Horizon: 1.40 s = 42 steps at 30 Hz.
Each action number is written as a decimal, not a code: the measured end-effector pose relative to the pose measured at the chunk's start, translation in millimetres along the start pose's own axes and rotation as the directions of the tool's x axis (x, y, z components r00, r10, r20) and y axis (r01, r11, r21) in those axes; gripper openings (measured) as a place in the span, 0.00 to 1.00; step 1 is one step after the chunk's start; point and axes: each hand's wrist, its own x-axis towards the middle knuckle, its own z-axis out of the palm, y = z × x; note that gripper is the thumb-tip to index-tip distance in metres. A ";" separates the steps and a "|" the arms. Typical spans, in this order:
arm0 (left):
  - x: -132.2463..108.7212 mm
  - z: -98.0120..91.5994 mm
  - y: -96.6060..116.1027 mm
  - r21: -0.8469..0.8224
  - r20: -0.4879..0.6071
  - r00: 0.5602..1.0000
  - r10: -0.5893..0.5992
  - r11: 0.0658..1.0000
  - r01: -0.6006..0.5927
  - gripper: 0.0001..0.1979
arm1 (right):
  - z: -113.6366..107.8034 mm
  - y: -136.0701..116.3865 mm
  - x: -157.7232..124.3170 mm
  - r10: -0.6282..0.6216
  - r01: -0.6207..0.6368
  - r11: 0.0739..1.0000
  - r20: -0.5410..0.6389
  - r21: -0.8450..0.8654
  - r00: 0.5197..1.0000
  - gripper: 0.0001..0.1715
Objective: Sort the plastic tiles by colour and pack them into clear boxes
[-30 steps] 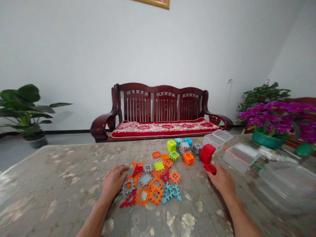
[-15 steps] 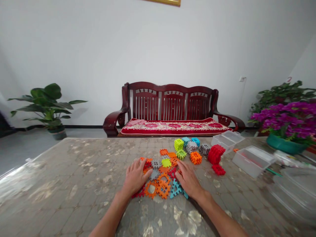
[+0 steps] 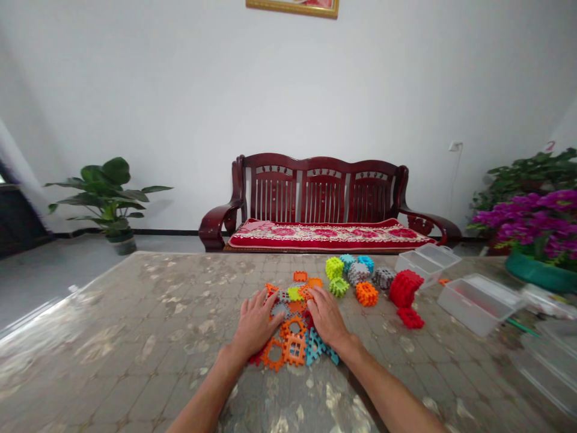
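Toothed plastic pieces, among them orange, grey, lime, red and blue ones, lie bunched on the patterned surface in the head view, between and partly under two hands. The left hand covers the bunch's left edge, palm down; the right hand covers its right edge likewise. Each grip is loosely spread, fingers extended; I cannot tell whether either has hold of a piece. Beyond the right hand stand a red stack and an orange stack, near a clear box.

Bare forearms are slanting inward, left hand is lying palm down, right hand is mirroring it
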 end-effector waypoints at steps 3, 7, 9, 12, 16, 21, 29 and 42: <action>-13.7 0.9 11.6 -0.014 0.027 0.997 0.067 0.998 -0.067 0.34 | 2.4 3.0 21.3 0.010 -0.010 0.998 -0.003 -0.065 1.000 0.27; -41.8 18.4 22.4 -0.041 0.042 0.963 0.268 0.963 -0.266 0.45 | 7.5 2.5 35.9 0.009 -0.001 0.996 0.089 -0.091 0.996 0.24; -50.4 26.3 22.6 -0.035 0.057 0.947 0.315 0.949 -0.313 0.48 | 10.4 -0.1 35.7 0.000 0.008 0.998 0.112 -0.068 0.994 0.21; -48.9 28.2 17.3 -0.020 0.076 0.934 0.348 0.937 -0.347 0.45 | 12.8 -4.7 30.5 -0.007 0.011 0.999 0.125 -0.030 0.992 0.21; -30.4 15.7 3.9 0.017 0.081 0.949 0.304 0.952 -0.306 0.39 | 6.2 -4.4 23.9 -0.009 0.003 0.999 0.143 0.042 0.990 0.22; -15.1 1.3 -13.3 0.017 0.073 0.965 0.252 0.967 -0.254 0.37 | -9.9 11.5 21.6 0.010 -0.022 0.995 0.114 0.096 0.993 0.26; -3.4 -0.3 -38.6 0.019 -0.043 0.961 -0.274 0.961 0.275 0.25 | 3.2 29.9 12.6 -0.001 0.004 0.999 0.084 -0.041 0.996 0.28; 0.8 22.1 -72.1 -0.003 -0.144 0.978 -0.152 0.988 0.153 0.21 | 8.9 32.6 -7.7 0.131 -0.103 0.965 -0.105 0.243 0.986 0.27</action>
